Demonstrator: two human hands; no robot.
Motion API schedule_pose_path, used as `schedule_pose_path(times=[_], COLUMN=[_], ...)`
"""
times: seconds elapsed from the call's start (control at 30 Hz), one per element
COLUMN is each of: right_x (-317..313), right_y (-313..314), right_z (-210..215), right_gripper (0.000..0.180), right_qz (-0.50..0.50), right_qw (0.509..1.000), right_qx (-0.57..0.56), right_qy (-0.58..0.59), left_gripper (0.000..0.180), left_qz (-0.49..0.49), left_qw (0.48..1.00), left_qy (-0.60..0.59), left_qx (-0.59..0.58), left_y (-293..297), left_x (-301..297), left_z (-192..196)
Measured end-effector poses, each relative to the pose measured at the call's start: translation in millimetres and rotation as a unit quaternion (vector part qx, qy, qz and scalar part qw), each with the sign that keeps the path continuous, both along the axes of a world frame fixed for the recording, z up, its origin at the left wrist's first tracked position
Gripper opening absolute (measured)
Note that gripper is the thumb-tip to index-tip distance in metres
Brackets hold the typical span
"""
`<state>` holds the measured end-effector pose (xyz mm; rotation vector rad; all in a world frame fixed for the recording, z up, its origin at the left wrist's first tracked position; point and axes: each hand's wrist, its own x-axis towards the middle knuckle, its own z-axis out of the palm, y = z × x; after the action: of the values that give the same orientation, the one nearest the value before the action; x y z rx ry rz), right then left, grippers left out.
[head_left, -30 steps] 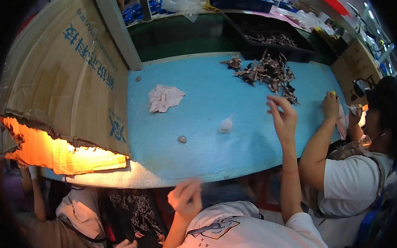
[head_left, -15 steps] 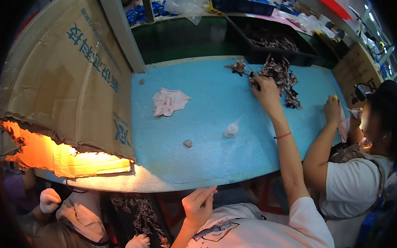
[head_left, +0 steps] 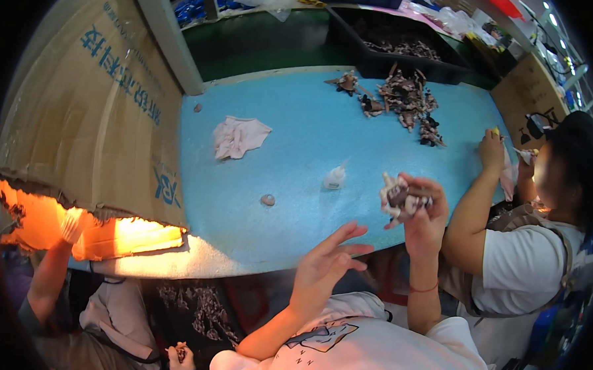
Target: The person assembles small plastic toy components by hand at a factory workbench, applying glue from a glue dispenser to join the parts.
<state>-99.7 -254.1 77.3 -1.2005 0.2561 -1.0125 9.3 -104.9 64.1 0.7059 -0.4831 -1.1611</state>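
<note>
In my right hand (head_left: 429, 217), raised over the near right part of the blue tabletop (head_left: 299, 125), is a small toy figure (head_left: 402, 199) with brown, pale and dark parts. My left hand (head_left: 326, 269) is at the table's near edge with fingers spread and nothing in it. A small white squeeze bottle (head_left: 334, 179) stands on the table beyond my hands. Farther back lies a pile of similar figures (head_left: 406, 100). A separate figure (head_left: 346, 83) rests left of the pile, and another (head_left: 371, 107) lies between them.
A pale pink cloth (head_left: 240, 137) and a small round piece (head_left: 267, 200) lie on the left. A black bin (head_left: 395, 47) is behind the pile. Cardboard (head_left: 94, 110) walls the left side, with orange light below. Co-workers sit at right (head_left: 525, 261) and lower left (head_left: 122, 316).
My right hand has come back from the pile with a toy figure. My left hand has risen and spread its fingers. The left co-worker's gloved hand has moved to the lit opening.
</note>
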Motion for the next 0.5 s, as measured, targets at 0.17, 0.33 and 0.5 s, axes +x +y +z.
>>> schedule_pose_path(times=[0.17,0.33,0.5], right_x=[6,15,21], right_y=[32,37,-4], right_z=[-26,-17,-29], right_gripper=[0.044,0.051,0.046], right_qz=[-0.003,0.032,-0.069], right_qw=[0.99,0.948,0.975], right_qx=[-0.141,-0.299,-0.02], right_qy=[-0.008,0.108,0.211], left_gripper=[0.042,0.044,0.035], left_qz=[0.015,0.057,0.187], left_qw=[0.999,0.997,0.979], left_qy=[0.042,-0.007,0.026], left_qx=[-0.022,0.059,0.078], left_y=[2,26,57], left_x=[-8,1,18], left_z=[0,-17,-18])
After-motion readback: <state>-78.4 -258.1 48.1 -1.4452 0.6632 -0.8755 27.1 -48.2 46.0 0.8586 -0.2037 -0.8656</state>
